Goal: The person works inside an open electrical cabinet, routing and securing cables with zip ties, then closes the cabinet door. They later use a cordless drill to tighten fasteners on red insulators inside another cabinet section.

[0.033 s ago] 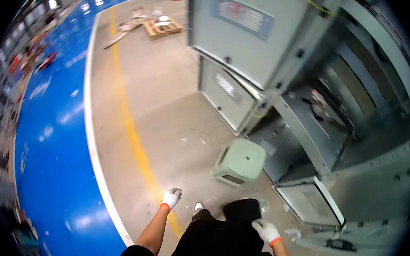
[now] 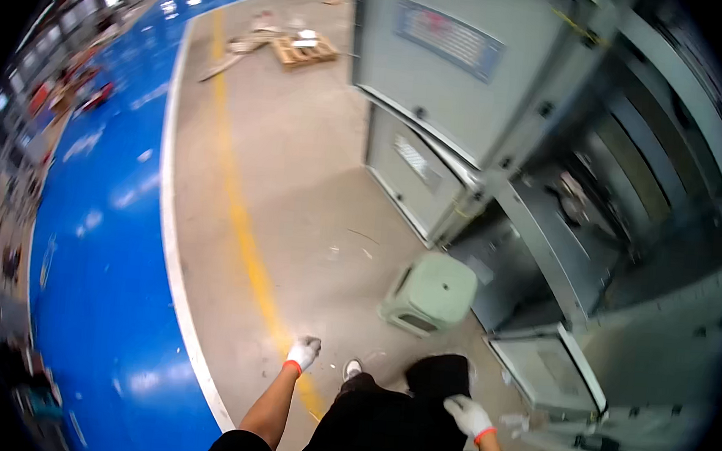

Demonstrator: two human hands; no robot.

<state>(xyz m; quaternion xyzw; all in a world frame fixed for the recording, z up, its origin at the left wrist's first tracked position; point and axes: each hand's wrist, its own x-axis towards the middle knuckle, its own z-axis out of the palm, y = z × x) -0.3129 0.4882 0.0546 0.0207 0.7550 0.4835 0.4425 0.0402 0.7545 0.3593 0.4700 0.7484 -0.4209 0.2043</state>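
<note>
My left hand (image 2: 304, 353), in a white glove with an orange cuff, is out in front of me above the floor near the yellow line. Its fingers are curled in and no object shows in them. Gloved the same way, my right hand (image 2: 468, 415) is low by my right leg, over or beside my black clothing. Its fingers look loosely apart, and nothing shows in them. The nearest object ahead is a pale green plastic stool (image 2: 434, 292) standing on the floor, out of reach of both hands.
A tall grey metal cabinet (image 2: 459, 55) with open doors stands at the right, a low door (image 2: 549, 367) swung out near me. A wooden pallet (image 2: 304, 50) lies far ahead. The yellow line (image 2: 245, 238) and blue walkway (image 2: 102, 281) run along the left.
The cabinet, stool and pallet have shifted slightly right and down in the picture as my view turned. My hands keep nearly the same places and poses.
</note>
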